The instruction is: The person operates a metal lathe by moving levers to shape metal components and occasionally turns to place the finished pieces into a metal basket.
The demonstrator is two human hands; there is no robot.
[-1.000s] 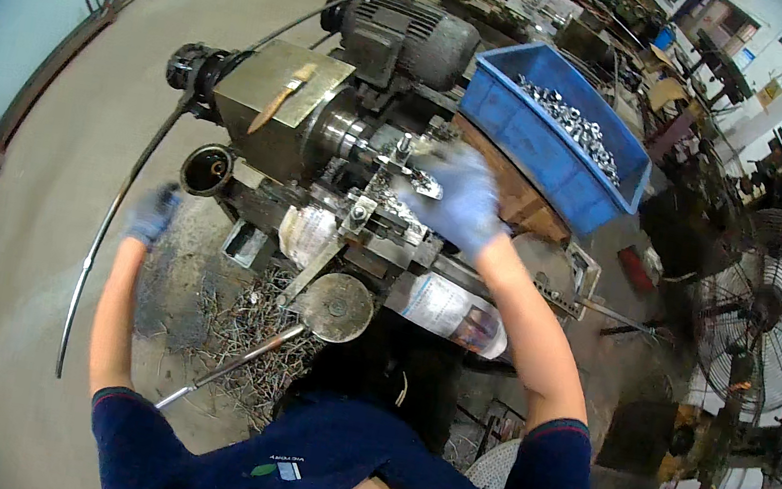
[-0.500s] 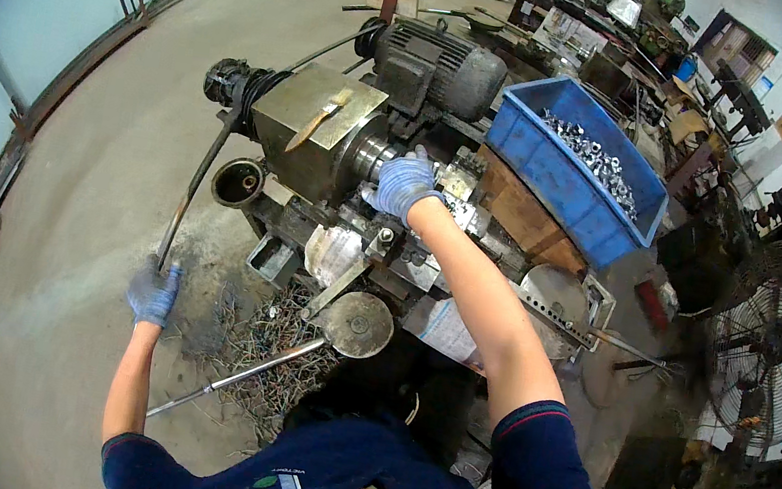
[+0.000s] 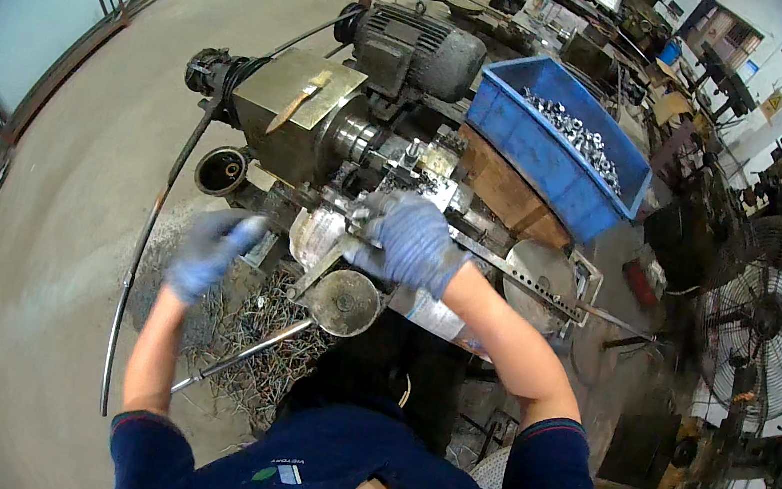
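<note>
My left hand (image 3: 210, 256), in a blue-grey knit glove, is off the long bar lever (image 3: 155, 219) and hovers right of it; motion blurs it, but the thumb stands apart and nothing shows in it. Over the front of a small lathe-like machine is my gloved right hand (image 3: 409, 239), near the slide (image 3: 434, 190) with shiny metal bits on it. Its fingers are smeared and partly hidden, so I cannot see whether they hold anything. Left of the slide sits the spindle nose (image 3: 356, 138) on the headstock (image 3: 273, 151). A brush (image 3: 296, 104) lies on top.
A blue bin (image 3: 555, 163) of small metal parts stands behind right, beside the motor (image 3: 420, 52). Below are a round disc (image 3: 344, 303) with a handle rod (image 3: 243, 354) and a heap of metal shavings (image 3: 248, 324). A caged fan (image 3: 760, 310) stands at the right.
My left hand has let go of the bar lever and moved up and right. My right hand has come from beside the spindle nose toward me. The whole view has shifted slightly.
</note>
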